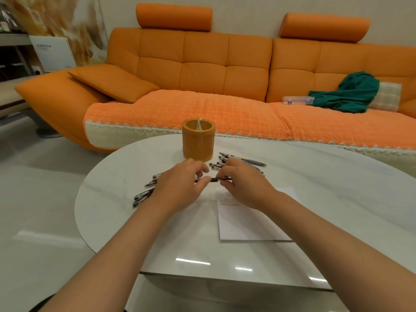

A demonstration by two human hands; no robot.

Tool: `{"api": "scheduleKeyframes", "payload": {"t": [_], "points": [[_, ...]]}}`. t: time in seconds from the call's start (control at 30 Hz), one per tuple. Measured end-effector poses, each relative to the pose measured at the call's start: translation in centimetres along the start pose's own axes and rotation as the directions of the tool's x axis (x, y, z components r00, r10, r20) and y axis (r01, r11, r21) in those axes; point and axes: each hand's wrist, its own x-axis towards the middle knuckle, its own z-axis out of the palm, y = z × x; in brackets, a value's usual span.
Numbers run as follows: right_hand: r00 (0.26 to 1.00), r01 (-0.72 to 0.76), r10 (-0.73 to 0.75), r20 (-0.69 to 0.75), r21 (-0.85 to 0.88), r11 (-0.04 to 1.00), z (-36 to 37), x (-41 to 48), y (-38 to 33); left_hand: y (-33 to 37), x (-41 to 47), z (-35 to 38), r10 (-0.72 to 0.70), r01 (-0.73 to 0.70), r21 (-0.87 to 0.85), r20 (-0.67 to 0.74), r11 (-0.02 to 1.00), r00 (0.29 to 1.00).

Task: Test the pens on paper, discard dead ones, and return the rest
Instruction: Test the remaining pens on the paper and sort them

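Hands meet mid-table: my left hand (180, 188) and right hand (245, 183) both pinch one black pen (216, 179), held level between them just above the paper's (247, 221) far edge. Orange holder (198, 140) stands just beyond, w/ one pen bunch (144, 193) lying left of my left hand & another bunch (227, 159) far right, next to the holder, all on the white table (315, 188).

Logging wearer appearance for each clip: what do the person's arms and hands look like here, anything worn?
Both forearms are bare up to the frame's bottom edge, with no sleeves in view. The left hand and right hand wear no gloves; no watch, bracelet or ring is visible on the sides shown. Nails are too small to judge.
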Motion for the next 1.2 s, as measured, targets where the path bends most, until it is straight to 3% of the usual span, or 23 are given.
{"api": "scheduleKeyframes", "payload": {"t": [0.13, 0.4, 0.7, 0.87, 1.2], "points": [[0.998, -0.058, 0.058, 0.003, -0.029, 0.998, -0.9, -1.8, 1.6, 0.9, 0.2, 0.3, -0.065, 0.068, -0.032, 0.069, 0.997, 0.995], [0.985, -0.152, 0.156, 0.068, -0.053, 0.987, -1.7, -4.4, 3.7, 3.4, 0.6, 2.0, -0.018, 0.041, -0.128, 0.181, 0.991, 0.983], [0.988, -0.087, 0.070, 0.136, 0.123, 0.989, -1.8, -4.1, 5.3, 5.2, 1.8, 3.8, 0.053, -0.016, -0.339, 0.101, 0.940, 0.993], [0.988, -0.041, 0.034, 0.148, 0.044, 0.998, -1.6, -3.9, 5.6, 5.0, 2.3, 4.3, 0.077, -0.024, -0.343, 0.143, 0.939, 0.987], [0.999, 0.013, -0.011, 0.031, -0.091, 0.996, -0.5, -3.9, 5.8, 4.5, 2.7, 4.2, 0.056, 0.007, -0.313, 0.190, 0.950, 0.980]]}}
